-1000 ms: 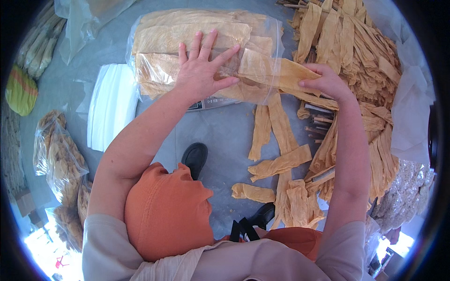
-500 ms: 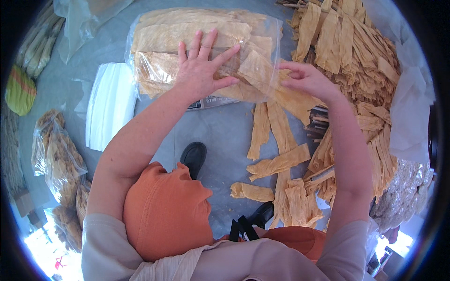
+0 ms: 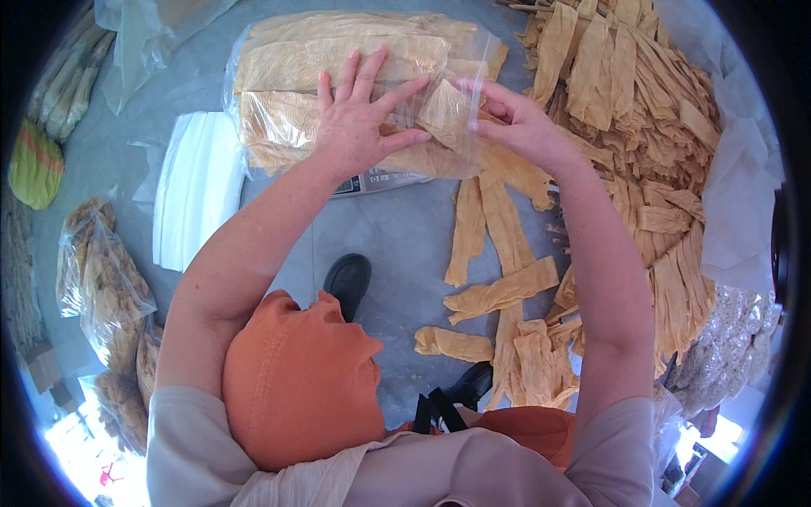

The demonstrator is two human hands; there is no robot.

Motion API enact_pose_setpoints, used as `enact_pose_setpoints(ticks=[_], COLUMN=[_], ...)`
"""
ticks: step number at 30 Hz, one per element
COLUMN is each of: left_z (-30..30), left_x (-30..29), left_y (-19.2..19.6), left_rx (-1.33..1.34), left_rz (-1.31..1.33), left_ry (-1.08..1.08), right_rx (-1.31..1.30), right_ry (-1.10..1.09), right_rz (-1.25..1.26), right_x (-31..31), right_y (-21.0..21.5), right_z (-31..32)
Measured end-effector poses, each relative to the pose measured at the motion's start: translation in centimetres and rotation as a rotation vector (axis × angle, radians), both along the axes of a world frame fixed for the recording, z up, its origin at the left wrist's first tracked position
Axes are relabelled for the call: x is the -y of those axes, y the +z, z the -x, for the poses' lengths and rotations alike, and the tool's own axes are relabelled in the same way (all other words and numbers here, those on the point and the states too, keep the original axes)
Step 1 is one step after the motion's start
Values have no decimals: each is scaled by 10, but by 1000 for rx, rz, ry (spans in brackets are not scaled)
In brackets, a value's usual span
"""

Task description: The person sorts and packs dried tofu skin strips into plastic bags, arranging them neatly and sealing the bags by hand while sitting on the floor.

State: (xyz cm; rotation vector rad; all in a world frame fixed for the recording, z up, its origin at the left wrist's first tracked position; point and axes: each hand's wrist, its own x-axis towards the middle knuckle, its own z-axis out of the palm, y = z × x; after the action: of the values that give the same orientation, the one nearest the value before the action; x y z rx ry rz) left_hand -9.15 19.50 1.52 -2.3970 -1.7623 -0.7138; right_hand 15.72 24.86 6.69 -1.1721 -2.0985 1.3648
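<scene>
A clear plastic bag (image 3: 279, 127) packed with flat, wrinkled tan strips lies on a scale (image 3: 384, 181), whose buttons show below the bag's near edge. My left hand (image 3: 351, 127) rests flat on top of the bag, fingers spread. At the bag's right end, my right hand (image 3: 519, 127) has its thumb and fingers on the loose plastic, gripping the edge; part of the grip is hard to make out. Inside the bag, a folded strip (image 3: 443, 106) lies near that end. Loose tan strips (image 3: 507, 221) lie on the floor just below the right hand.
A large heap of tan strips (image 3: 629, 110) rises at the right, beside white plastic sheeting (image 3: 743, 203). A white foam-like stack (image 3: 198, 190) stands left of the bag. Filled clear bags (image 3: 110, 296) and a yellow-green sack (image 3: 35, 165) are farther left. My shoe (image 3: 347, 283) is below the scale.
My right hand has moved left and slightly up, and the bag's right edge has shifted left with it. The left hand stays on the bag, nearly still.
</scene>
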Motion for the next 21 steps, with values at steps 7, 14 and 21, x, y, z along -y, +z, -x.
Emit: enact_pose_setpoints(ticks=[7, 14, 21], left_z=[0, 1, 0], left_x=[0, 1, 3], left_y=[-2, -4, 0], left_rx=[17, 38, 43], left_rz=[-7, 22, 15], left_ry=[-13, -12, -41], right_rx=[-22, 41, -118], right_ry=[-126, -114, -112], right_rz=[75, 157, 430], right_x=[1, 11, 4], right_y=[-1, 7, -2], right_z=[13, 17, 9])
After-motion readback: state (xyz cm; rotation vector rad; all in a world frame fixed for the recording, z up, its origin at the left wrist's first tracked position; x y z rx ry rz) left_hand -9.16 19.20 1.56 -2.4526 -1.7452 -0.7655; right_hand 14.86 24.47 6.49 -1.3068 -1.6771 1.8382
